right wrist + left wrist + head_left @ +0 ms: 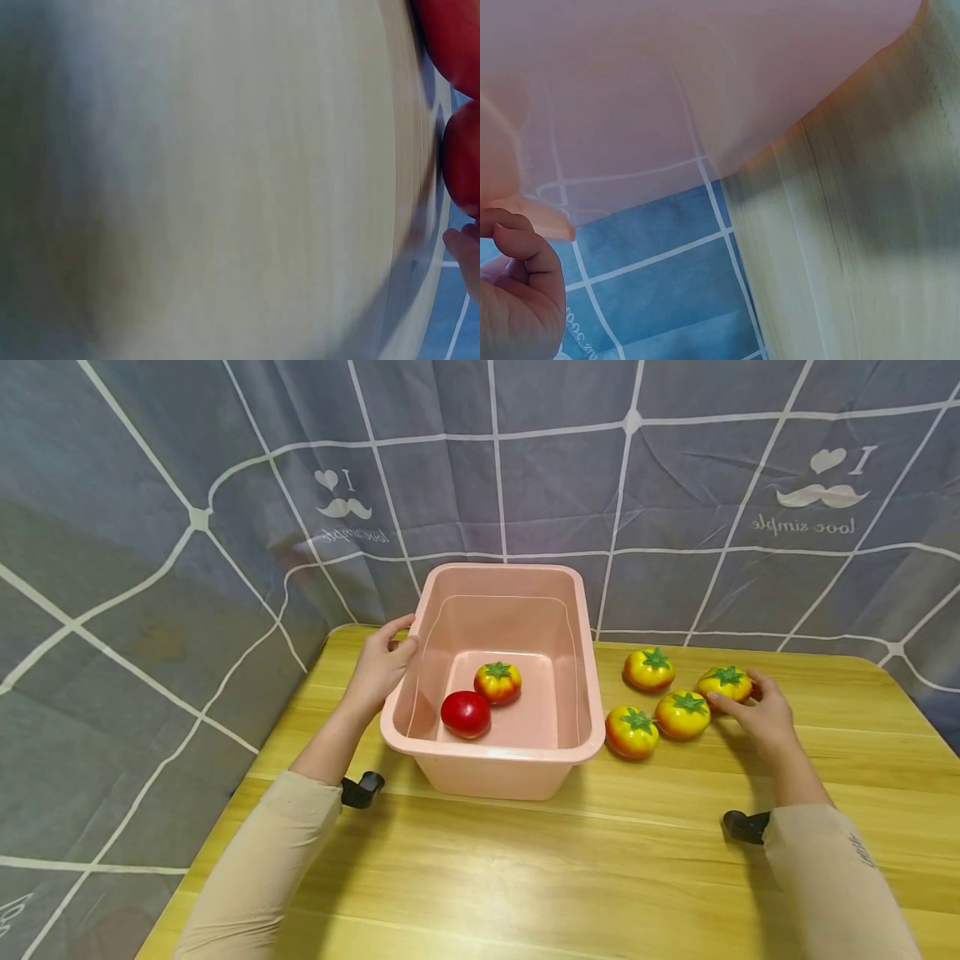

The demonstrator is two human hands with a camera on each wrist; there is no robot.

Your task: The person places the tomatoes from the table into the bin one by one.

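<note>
Left hand (381, 667): fingers bent, gripping the pink tub (492, 777) at nine o'clock; that wrist view shows us its outside wall.
Pink tub: on the desk (480, 877); only from the head do we see the red fruit (466, 714) inside, the inner tomato (498, 683) at its two o'clock.
Loose tomatoes (632, 732): three, around the tub's three o'clock.
Right hand (765, 714): pinching the rightmost tomato (723, 683); its wrist view shows us red sides, the head yellow tops.

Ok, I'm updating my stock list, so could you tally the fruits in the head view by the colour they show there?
Yellow-and-red fruits with green tops: 5
Fruit showing only red, inside the pink bin: 1
Total: 6
</note>
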